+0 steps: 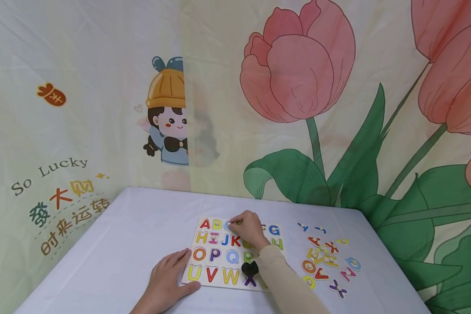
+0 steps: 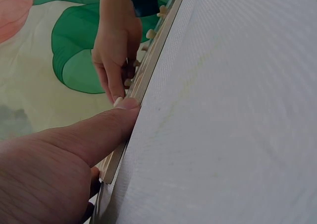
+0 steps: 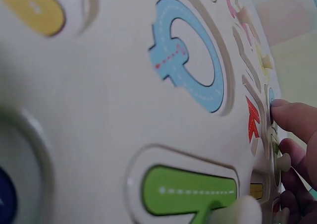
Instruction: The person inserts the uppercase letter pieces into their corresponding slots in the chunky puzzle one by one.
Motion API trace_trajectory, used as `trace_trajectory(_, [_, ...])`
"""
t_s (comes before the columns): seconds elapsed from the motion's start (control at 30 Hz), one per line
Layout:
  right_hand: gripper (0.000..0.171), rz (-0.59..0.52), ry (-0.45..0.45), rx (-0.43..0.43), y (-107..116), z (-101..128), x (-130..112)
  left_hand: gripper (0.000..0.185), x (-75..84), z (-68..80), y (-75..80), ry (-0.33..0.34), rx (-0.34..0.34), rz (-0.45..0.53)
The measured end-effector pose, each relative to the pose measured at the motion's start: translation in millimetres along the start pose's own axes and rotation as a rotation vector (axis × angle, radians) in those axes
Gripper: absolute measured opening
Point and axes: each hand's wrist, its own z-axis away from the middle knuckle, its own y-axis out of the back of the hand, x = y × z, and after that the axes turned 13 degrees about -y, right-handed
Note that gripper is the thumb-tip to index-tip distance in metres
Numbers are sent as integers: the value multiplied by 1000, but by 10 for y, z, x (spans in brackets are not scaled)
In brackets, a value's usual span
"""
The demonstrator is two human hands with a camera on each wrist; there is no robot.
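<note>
A white alphabet puzzle board with colored letters lies on the table. My left hand rests at its lower left corner, fingers along the left edge and thumb against the front edge. In the left wrist view the thumb presses on the board's rim. Over the top row, my right hand pinches a blue letter C piece at its slot between B and the letters behind the hand. Part of the top row is hidden by that hand. A light blue Q shows close in the right wrist view.
Loose letter pieces lie in a scattered group right of the board, among them an orange O, a purple X and a blue Q. A white cloth covers the table. Behind it hangs a printed curtain with tulips.
</note>
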Motion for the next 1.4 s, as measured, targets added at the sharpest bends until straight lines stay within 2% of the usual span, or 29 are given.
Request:
trace_trajectory(0.5, [7,80,-19,15,-55,7,-95,108,-26,-14,22,19,-11,1])
trace_trajectory(0.63, [8,128,19,16,-45,23,-123,107,-22,-5,24,17,-6,7])
trace_trajectory(0.77, [13,184,79,-25,15,39,-135,106,-21,4,24,10,2,5])
trace_trajectory(0.93, [27,197,127,-132,164,63,-94,106,-24,3,10,4,2,0])
trace_trajectory(1.03, [31,196,141,-161,281,90,-42,106,-22,12,-1,4,1,0])
trace_trajectory(1.17, [27,188,186,-138,497,141,58,105,-15,24,-8,-1,10,10])
trace_trajectory(1.4, [21,188,179,-56,1016,154,427,104,-2,23,-5,-9,14,6])
